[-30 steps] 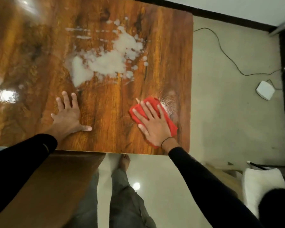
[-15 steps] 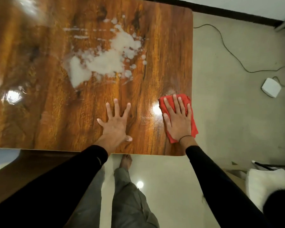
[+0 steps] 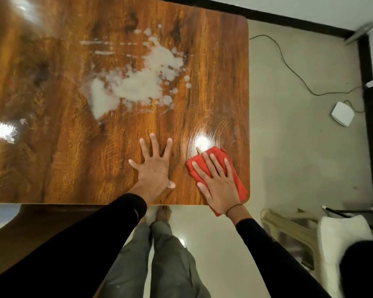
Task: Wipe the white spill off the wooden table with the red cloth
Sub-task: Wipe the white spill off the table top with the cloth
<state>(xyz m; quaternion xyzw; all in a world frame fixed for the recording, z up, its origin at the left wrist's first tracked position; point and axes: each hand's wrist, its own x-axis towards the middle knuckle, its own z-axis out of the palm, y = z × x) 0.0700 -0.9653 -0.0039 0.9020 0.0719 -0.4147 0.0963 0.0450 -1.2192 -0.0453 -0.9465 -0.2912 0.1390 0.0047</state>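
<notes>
Shiny brown wooden table (image 3: 52, 158) still shows the white spill (image 3: 136, 84); our flat, spread right hand (image 3: 219, 183) slid the red cloth (image 3: 215, 154) back, our left hand (image 3: 154, 171) spread flat.

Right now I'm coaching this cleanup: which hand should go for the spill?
Right. The right hand lies flat on the red cloth; the left hand is bare on the table. The white spill looks unwiped.

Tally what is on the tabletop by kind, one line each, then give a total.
Hands resting flat on the table: 2, the left hand and the right hand
Red cloth: 1, under the right hand
White spill: 1 main patch with scattered droplets around it
Total: 4
</notes>
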